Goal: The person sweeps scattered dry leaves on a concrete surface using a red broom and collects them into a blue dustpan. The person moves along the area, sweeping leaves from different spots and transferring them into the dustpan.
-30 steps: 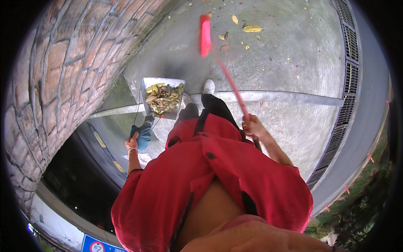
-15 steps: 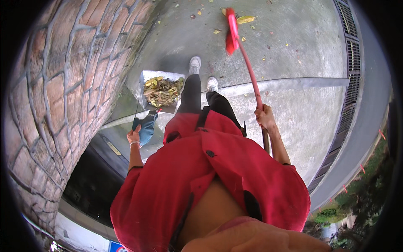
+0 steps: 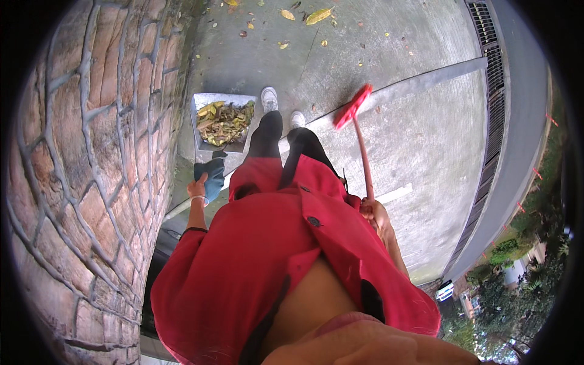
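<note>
My right hand point(image 3: 378, 218) is closed round the reddish handle of a broom point(image 3: 364, 155), held beside my right hip. The broom's red head point(image 3: 353, 107) is over the concrete, ahead and to the right of my shoes. On my left, my left hand point(image 3: 198, 187) is closed on a blue-green cloth-like thing point(image 3: 213, 176), just behind a metal dustpan point(image 3: 193, 115). Whether the hand also grips the pan's handle is hidden. Yellow and brown dry leaves point(image 3: 224, 123) fill the dustpan, which is beside my left shoe point(image 3: 269, 99).
A stone wall point(image 3: 85, 164) rises close on my left. Scattered leaves point(image 3: 319, 16) lie on the concrete ahead. A pale strip point(image 3: 426, 78) crosses the ground at an angle. To the right runs a drain grate point(image 3: 491, 140), with a road point(image 3: 528, 121) beyond it.
The broom head has come back toward me and slightly right, away from the large yellow leaf. My right hand has drawn back closer to my body. My left hand stays near the dustpan.
</note>
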`<action>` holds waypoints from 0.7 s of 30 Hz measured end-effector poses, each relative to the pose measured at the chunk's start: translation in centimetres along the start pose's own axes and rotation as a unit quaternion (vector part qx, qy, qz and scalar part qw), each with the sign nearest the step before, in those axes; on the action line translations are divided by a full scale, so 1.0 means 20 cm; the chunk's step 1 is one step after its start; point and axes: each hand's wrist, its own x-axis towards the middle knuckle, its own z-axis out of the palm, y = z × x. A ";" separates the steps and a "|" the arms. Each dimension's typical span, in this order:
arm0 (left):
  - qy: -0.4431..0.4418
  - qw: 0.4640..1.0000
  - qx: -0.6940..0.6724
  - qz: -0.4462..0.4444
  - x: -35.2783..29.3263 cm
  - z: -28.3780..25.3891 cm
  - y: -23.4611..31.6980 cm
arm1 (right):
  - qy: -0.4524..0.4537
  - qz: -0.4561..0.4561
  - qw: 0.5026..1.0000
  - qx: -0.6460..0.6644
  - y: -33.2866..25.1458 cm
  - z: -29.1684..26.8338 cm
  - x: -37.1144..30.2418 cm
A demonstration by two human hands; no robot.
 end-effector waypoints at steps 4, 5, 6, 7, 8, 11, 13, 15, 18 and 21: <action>-0.011 0.994 -0.108 -0.007 -0.08 0.00 -0.07 | -0.051 0.078 0.988 0.122 0.17 0.00 0.21; -0.016 0.994 -0.110 0.002 -0.07 0.00 -0.09 | -0.050 0.106 0.984 0.138 0.20 0.05 0.27; -0.023 0.996 -0.081 0.012 -0.07 0.00 -0.12 | -0.110 0.023 0.990 0.086 0.23 0.10 0.33; -0.033 0.992 -0.121 0.010 -0.02 0.01 -0.14 | -0.119 -0.019 0.990 0.068 0.25 0.18 0.38; -0.044 0.990 -0.132 0.008 0.03 0.02 -0.17 | -0.171 -0.036 0.981 0.085 0.25 0.26 0.44; -0.078 0.971 -0.225 0.019 0.20 0.13 -0.30 | -0.233 -0.067 0.959 0.148 0.32 0.50 0.59; -0.091 0.960 -0.263 0.030 0.34 0.21 -0.38 | -0.208 -0.134 0.958 0.146 0.39 0.60 0.62; -0.083 0.957 -0.267 0.073 0.46 0.27 -0.45 | -0.165 -0.196 0.962 0.090 0.49 0.62 0.61; -0.147 0.940 -0.305 0.043 0.62 0.32 -0.52 | -0.117 -0.236 0.960 0.093 0.68 0.54 0.53; -0.151 0.941 -0.294 0.069 0.66 0.31 -0.58 | -0.064 -0.258 0.961 0.081 0.92 0.40 0.49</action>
